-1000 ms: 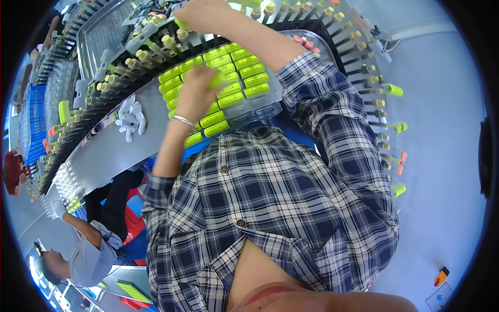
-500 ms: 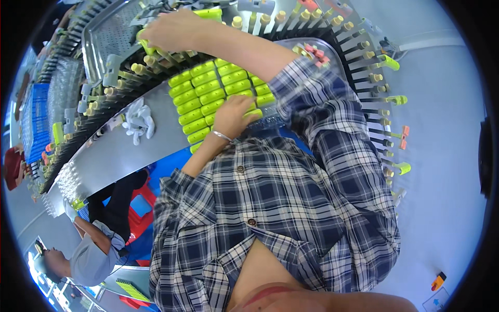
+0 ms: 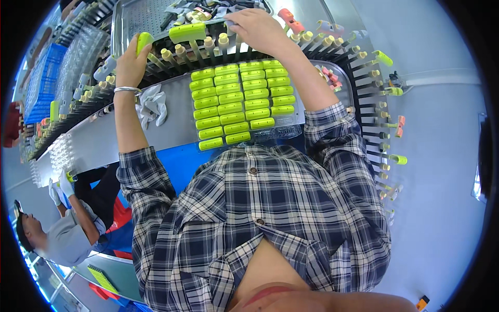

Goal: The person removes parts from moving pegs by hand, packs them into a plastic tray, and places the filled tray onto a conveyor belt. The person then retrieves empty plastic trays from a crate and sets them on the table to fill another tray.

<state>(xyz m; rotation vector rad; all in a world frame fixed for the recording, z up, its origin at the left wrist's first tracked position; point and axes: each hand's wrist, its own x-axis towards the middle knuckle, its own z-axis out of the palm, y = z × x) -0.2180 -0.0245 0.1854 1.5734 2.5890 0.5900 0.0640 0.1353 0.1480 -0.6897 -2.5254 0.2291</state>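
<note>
At the far left of the rack, my left hand [image 3: 131, 65], with a silver bangle, has its fingers closed around a lime-green plastic shell [image 3: 144, 42]. My right hand [image 3: 255, 32] reaches to the far side of the rack. Its fingertips pinch a grey plastic piece [image 3: 228, 24] at a peg top, partly hidden by the fingers. Between the hands another lime-green shell [image 3: 187, 33] sits on a peg. Nearer to me, several columns of lime-green shells [image 3: 231, 106] lie in a clear plastic tray [image 3: 288, 120].
A curved row of black posts with cream tips [image 3: 179, 50] wraps the metal table [image 3: 176, 125]. Beyond it stands a metal tray [image 3: 120, 31] of grey and black pieces. White gloves [image 3: 152, 106] lie left. Pink pieces [image 3: 330, 78] lie right. A co-worker [image 3: 70, 234] sits lower left.
My left hand has gone from the tray of shells to a shell at the rack. My right hand has moved right along the rack, from a green shell to a grey piece.
</note>
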